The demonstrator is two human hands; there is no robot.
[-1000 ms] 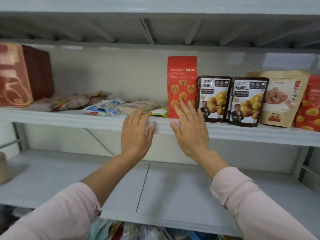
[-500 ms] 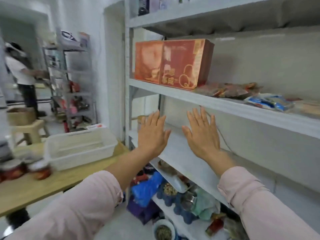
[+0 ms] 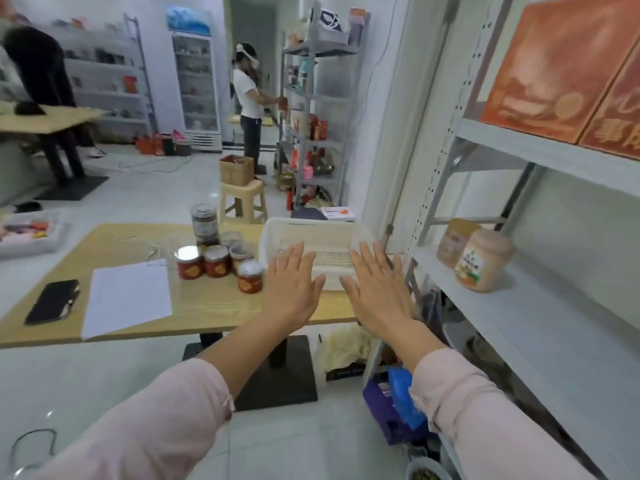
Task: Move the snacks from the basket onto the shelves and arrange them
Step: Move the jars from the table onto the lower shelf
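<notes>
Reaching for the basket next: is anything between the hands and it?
Nothing visible does. The left hand and right hand, both open, are right before the white basket; the jars stand to its left, off the path.

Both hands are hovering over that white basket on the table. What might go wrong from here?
The left hand is close to the jars crowded beside the basket; a sideways sweep might topple them. The basket sits near the table edge, so a tug might slide it off. What shows of the basket looks empty, so there may be nothing left to move.
</notes>
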